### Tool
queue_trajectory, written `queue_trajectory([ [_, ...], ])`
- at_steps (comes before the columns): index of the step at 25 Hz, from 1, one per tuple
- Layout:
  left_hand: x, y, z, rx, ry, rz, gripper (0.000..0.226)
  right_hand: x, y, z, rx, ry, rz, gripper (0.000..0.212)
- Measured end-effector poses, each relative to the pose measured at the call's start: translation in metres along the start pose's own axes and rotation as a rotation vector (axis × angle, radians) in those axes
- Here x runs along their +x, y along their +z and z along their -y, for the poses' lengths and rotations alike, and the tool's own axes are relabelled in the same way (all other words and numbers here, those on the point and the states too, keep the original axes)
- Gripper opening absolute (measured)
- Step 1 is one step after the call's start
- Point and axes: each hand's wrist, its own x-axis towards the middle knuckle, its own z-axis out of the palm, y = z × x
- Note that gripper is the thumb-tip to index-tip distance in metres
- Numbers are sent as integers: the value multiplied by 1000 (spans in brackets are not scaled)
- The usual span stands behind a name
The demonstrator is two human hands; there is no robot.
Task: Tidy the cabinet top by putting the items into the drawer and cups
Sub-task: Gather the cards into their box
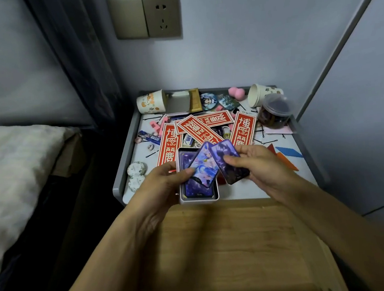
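We see left hand (164, 182) gripping card tin (199, 200), thumb pinning pale card (205, 167); right hand (257, 165) pinches purple card (221, 152) just beside left thumb.

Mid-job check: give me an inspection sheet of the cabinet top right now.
Surface: grey-rimmed cabinet top, crowded.
Job's things: left paper cup and right paper cup lie on their sides at the back; card tin open at the front edge.
Clutter: red paper strips, clear jar, badges, pink sponge, hairpins.
Hands: left hand holds the tin, thumb on a pale card; right hand pinches a purple card.
Cables: nothing seen.
Surroundings: wall socket above, bed at left.
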Motion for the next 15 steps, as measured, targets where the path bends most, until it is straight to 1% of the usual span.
queue_trajectory([
  [3,-1,0,-1,-42,1,24,16,-3,-4,16,-92,-87,-40,10],
  [6,-1,-2,-2,-63,3,45,17,-8,-6,28,-296,-96,46,10],
  [8,0,-2,1,-34,-5,55,19,-9,1,26,-372,-107,85,13],
  [10,2,0,4,-2,-15,62,22,-8,10,21,-372,-121,63,12],
  [12,3,1,6,1,-22,67,21,-5,15,16,-366,-131,27,6],
  [15,1,1,7,6,-13,61,18,-4,17,13,-304,-120,2,1],
])
